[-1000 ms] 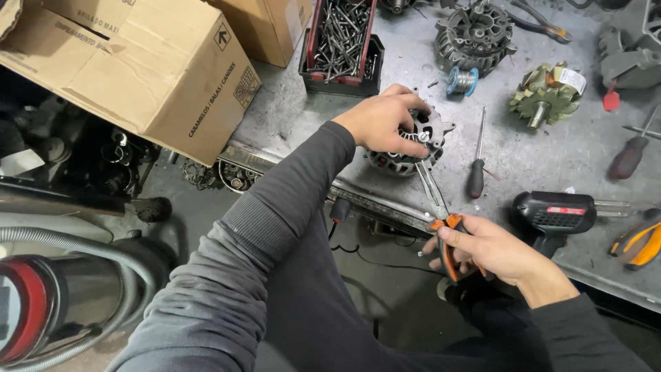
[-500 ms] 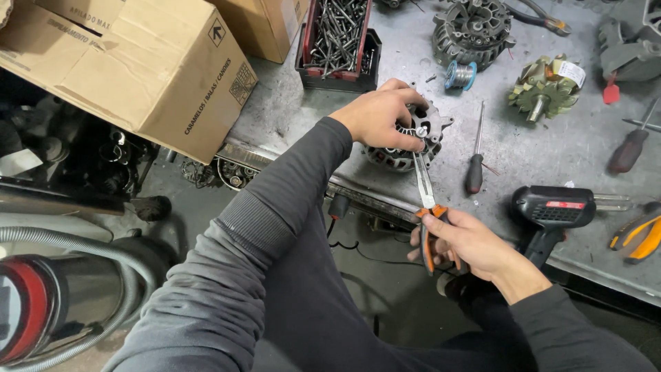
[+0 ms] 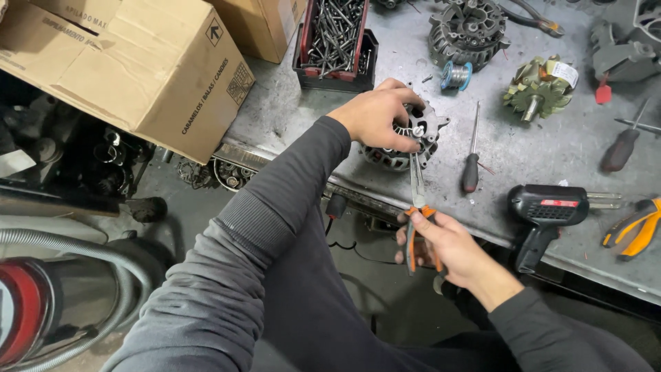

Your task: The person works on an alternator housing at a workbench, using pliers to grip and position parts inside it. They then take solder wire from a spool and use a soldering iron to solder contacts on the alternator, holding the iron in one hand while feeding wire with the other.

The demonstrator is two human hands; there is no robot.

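My left hand (image 3: 379, 114) grips a grey metal alternator housing (image 3: 428, 133) at the near edge of the steel workbench (image 3: 289, 103). My right hand (image 3: 447, 244) holds long-nose pliers (image 3: 416, 207) by their orange and black handles. The pliers' thin jaws reach up to a small bolt on the housing, just below my left fingers. Both sleeves are dark grey.
A black-handled screwdriver (image 3: 471, 162) lies right of the housing, then a black power drill (image 3: 544, 210) and orange pliers (image 3: 637, 231). Behind are a bin of nails (image 3: 337, 41), a rotor (image 3: 540, 86), another alternator part (image 3: 468, 31). Cardboard boxes (image 3: 138, 62) stand left; a vacuum hose (image 3: 82, 255) lies below.
The view has shifted slightly. My right hand has drawn back a little toward me along the pliers' handles, while the jaws stay at the housing. My left hand keeps its grip.
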